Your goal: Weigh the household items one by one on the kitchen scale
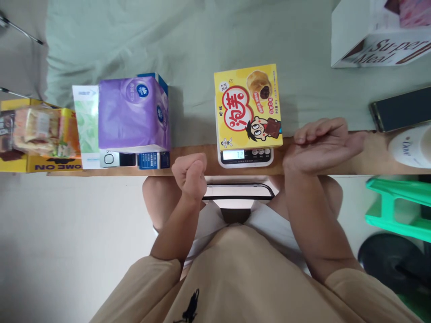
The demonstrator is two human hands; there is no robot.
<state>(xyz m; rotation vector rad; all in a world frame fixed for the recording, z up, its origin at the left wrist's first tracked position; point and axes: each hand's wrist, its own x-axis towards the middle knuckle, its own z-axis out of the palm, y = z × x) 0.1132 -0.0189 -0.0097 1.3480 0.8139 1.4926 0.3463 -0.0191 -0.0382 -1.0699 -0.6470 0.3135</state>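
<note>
A yellow snack box (pixel 249 107) with a cartoon face and a cream-puff picture rests on a small white digital scale (pixel 229 162), covering most of it. The scale's lit display looks like 72. Left of the scale, at the wooden edge, my left hand (pixel 192 176) is closed in a fist, apart from the box, and nothing shows in it. To the right, my right hand (pixel 323 146) lies palm up with fingers loosely curled and thumb stretched out, holding nothing. Neither hand touches the box or the scale.
At left stand a purple tissue pack (pixel 131 116) on boxes and a yellow box (pixel 23 163) with packaged food. At right are a dark phone (pixel 404 109), a white cup (pixel 412 146) and a white carton (pixel 353 33). A green stool (pixel 390 211) stands below the wooden edge.
</note>
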